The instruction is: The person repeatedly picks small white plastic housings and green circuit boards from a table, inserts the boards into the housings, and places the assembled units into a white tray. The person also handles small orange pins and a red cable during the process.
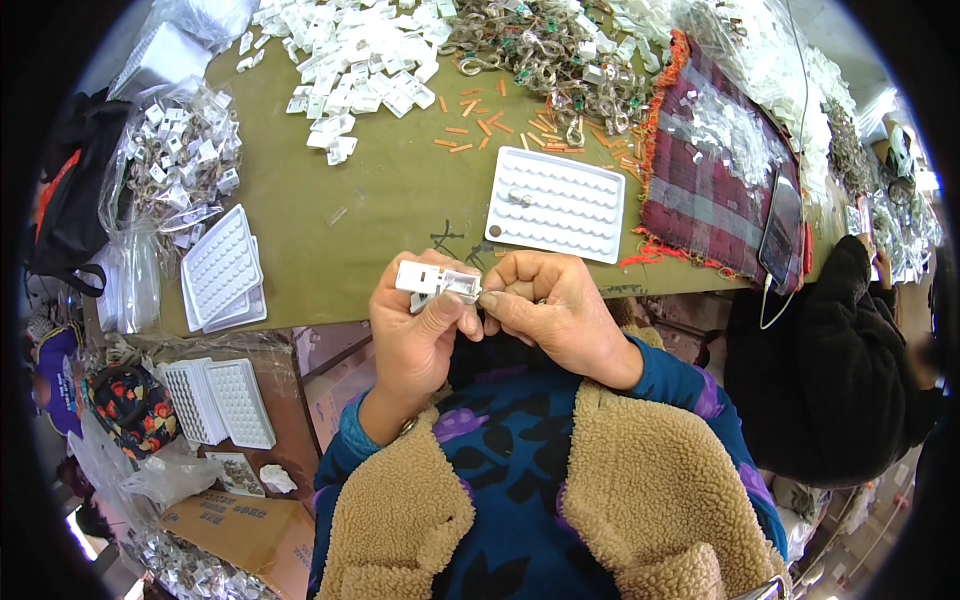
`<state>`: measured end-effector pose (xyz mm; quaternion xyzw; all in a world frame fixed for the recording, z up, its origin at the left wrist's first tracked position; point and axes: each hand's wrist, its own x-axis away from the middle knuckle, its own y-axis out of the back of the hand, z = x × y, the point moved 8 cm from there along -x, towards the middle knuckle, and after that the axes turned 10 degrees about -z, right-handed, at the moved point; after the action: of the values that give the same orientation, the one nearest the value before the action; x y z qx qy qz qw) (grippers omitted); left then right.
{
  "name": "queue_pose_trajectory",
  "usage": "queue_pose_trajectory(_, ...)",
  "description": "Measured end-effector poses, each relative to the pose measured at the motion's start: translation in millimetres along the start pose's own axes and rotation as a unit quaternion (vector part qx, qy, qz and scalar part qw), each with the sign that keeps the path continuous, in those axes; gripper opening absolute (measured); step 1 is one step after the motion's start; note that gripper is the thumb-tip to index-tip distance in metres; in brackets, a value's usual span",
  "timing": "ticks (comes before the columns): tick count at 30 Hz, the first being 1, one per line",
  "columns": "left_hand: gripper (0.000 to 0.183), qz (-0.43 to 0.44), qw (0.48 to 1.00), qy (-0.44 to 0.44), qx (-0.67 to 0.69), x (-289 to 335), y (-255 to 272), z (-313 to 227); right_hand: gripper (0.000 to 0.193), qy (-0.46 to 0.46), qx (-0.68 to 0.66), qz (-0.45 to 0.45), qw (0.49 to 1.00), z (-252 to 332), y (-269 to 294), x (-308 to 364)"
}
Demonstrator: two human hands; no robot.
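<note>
Close above the table's near edge, my left hand [413, 322] grips a small white plastic housing [420, 277] with an open compartment facing up. Thumb and fingers of my right hand [553, 305] are pinched together at the housing's right end; what sits between those fingertips is too small to make out. Just beyond my hands lies a white tray [570, 170] with rows of small pockets. On it rest a small round dark piece [494, 231] and a small metallic piece [520, 198].
White plastic parts [365, 60] and tangled wired parts [560, 60] heap at the back, with orange strips [490, 122] scattered before them. A plaid cloth [700, 190] and phone [781, 228] lie right. Stacked trays [222, 268] and a bag of parts [185, 150] stand left. Someone in black [830, 370] sits right.
</note>
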<state>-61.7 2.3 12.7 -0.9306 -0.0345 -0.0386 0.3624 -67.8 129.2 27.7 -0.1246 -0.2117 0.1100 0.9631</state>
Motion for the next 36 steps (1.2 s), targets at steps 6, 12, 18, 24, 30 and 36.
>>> queue_pose_trajectory(6, 0.030, -0.019, 0.993, 0.092, 0.066, 3, 4, 15, 0.009, 0.339, 0.252, -0.106, 0.900, 44, 6, 15)
queue_pose_trajectory(12, 0.019, -0.039, 0.994, 0.042, -0.097, 9, 8, 10, 0.015, 0.391, 0.302, -0.089, 0.865, 45, 4, 22)
queue_pose_trajectory(18, 0.017, -0.019, 0.970, 0.101, -0.222, 17, 6, 17, 0.017, 0.374, 0.354, -0.098, 0.851, 38, 5, 25)
queue_pose_trajectory(24, 0.017, -0.013, 0.978, 0.169, -0.123, 16, 3, 26, 0.010, 0.309, 0.280, -0.132, 0.899, 38, 41, 14)
queue_pose_trajectory(30, 0.019, -0.062, 0.990, 0.117, -0.041, -5, 14, 17, 0.015, 0.384, 0.415, -0.239, 0.789, 54, 60, -17)
queue_pose_trajectory(36, 0.022, -0.062, 0.989, 0.125, -0.041, -9, 20, 18, 0.013, 0.397, 0.471, -0.216, 0.758, 44, 46, -34)
